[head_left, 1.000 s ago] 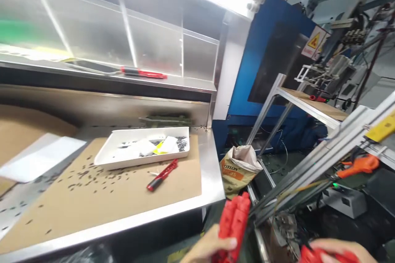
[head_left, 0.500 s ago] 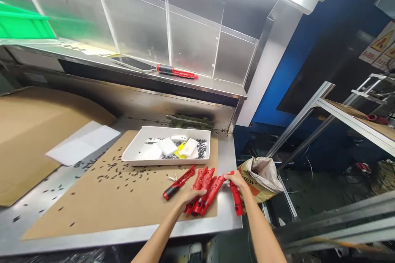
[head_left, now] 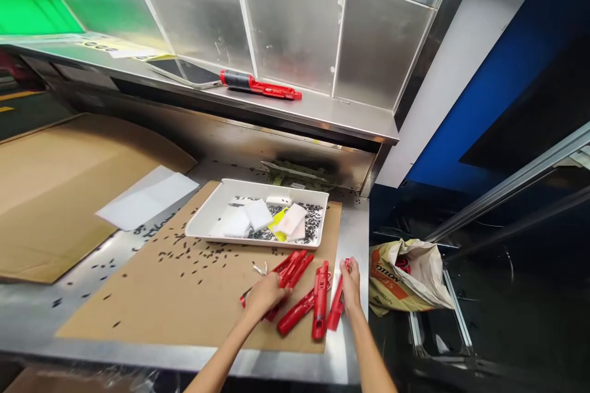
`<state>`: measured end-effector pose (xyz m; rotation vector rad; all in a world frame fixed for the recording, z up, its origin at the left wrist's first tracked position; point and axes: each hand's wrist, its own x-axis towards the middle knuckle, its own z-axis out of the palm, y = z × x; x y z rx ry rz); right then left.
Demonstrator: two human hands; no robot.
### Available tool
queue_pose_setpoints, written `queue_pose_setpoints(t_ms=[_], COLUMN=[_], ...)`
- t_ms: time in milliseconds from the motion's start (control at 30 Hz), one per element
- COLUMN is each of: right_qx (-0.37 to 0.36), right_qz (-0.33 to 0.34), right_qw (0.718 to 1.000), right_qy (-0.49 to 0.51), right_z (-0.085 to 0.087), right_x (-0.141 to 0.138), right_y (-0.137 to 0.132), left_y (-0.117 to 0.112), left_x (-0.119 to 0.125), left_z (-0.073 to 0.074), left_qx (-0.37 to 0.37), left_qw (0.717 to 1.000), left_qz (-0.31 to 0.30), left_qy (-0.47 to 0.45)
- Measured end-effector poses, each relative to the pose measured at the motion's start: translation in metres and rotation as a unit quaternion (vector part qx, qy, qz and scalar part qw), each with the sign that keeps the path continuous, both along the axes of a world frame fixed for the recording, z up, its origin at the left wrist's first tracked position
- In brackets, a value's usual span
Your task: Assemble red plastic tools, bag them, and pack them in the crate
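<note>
Red plastic casings (head_left: 321, 304), two laid near bench (head_left: 286, 365) front-right corner, several gripped in left hand (head_left: 265, 295), one pinched in right hand (head_left: 351, 285), unreleased.

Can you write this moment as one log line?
Left hand: touching red pieces; right hand: holding red piece; between: loose red pieces on cardboard; beyond: white tray

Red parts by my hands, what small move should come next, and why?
Perhaps lay the red part in the right hand beside the loose parts: it is held by its far end, and they lie ungripped right of the left hand.
</note>
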<state>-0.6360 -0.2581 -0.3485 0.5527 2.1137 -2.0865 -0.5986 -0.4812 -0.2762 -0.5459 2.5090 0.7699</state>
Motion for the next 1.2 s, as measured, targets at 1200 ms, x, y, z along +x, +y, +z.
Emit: queue_pose_setpoints(t_ms=[1200], right_qx=[0.251], right_qz=[0.139], right_qw=[0.942], right_qy=[0.175], right_z=[0.108], right_x=[0.085], right_y=[-0.093], left_y=[-0.112], left_x=[0.119], left_z=[0.037], left_qx=[0.549], left_qw=[0.798], left_qz=[0.229], left_qy=[0.093])
